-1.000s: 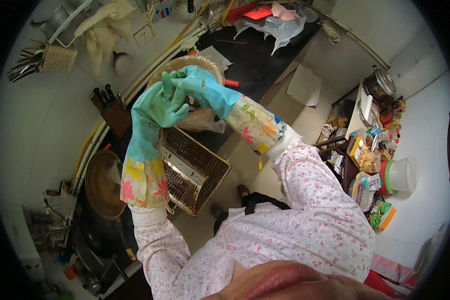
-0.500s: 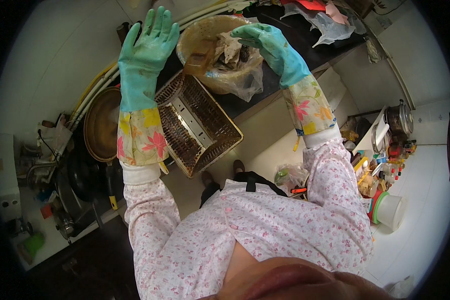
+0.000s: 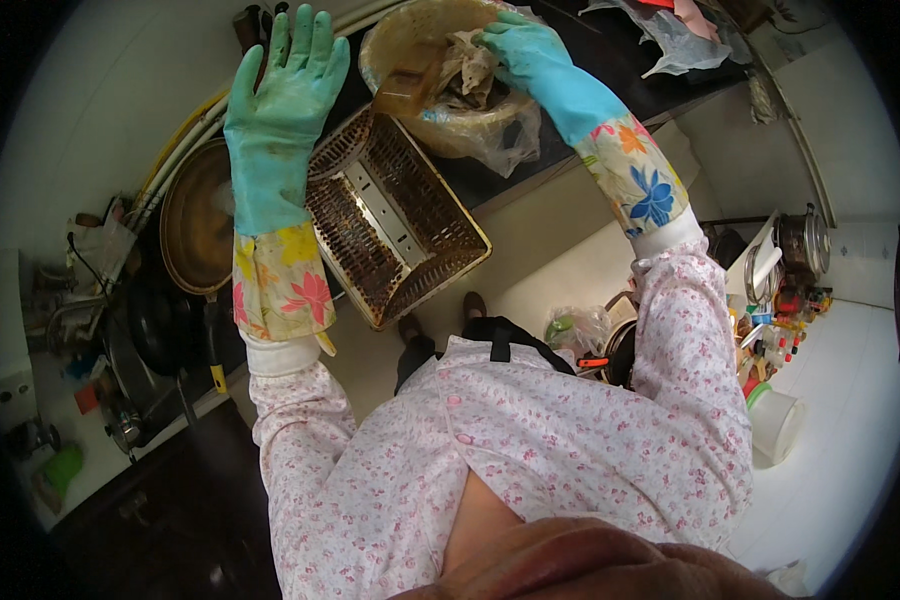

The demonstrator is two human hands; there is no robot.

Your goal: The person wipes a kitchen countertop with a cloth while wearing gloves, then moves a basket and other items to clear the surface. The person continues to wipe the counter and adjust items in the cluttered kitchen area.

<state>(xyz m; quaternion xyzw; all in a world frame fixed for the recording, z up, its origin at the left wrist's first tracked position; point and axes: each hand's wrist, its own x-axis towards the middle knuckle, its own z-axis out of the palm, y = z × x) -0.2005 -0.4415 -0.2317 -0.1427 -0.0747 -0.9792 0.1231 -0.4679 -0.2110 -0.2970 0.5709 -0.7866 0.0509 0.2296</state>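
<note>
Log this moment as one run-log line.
left hand: open, raised, empty | right hand: gripping crumpled cloth in bag-lined bowl | metal basket: on counter edge, untouched

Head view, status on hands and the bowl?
Left hand open, raised, holding nothing. Right hand gripping crumpled rag inside bag-lined bowl. Greasy metal basket beside bowl.

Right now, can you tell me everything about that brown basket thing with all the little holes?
The basket is a rectangular tray of slotted, perforated walls, brownish and grimy-looking, perhaps metal or plastic. A paler strip with small openings runs along its floor. It looks empty and sits tilted on the dark counter, one corner jutting past the counter's edge. The open left hand, in a teal rubber glove, is raised beside it; whether they touch is unclear. A bag-lined bowl stands just behind it.
</note>
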